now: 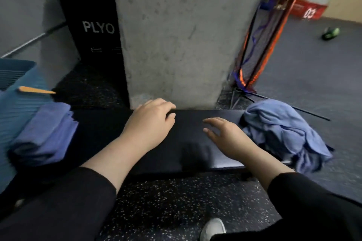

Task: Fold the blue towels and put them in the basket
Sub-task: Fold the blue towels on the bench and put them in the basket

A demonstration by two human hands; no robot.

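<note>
A folded blue towel stack [44,133] lies at the left end of a black padded bench [195,154]. A crumpled heap of blue towels [284,133] sits on the bench's right end and hangs over its edge. The teal slatted basket [17,88] stands at the far left, beside the folded stack. My left hand [150,123] hovers over the bench's far edge, fingers loosely curled, holding nothing. My right hand [227,137] is above the bench with fingers spread, just left of the crumpled heap and not touching it.
A concrete pillar [176,35] rises right behind the bench. A black box marked PLYO [94,29] stands at the back left. An orange stick [35,90] lies across the basket. A rack with coloured bands [264,35] stands to the right. My white shoe [213,229] is on the speckled floor.
</note>
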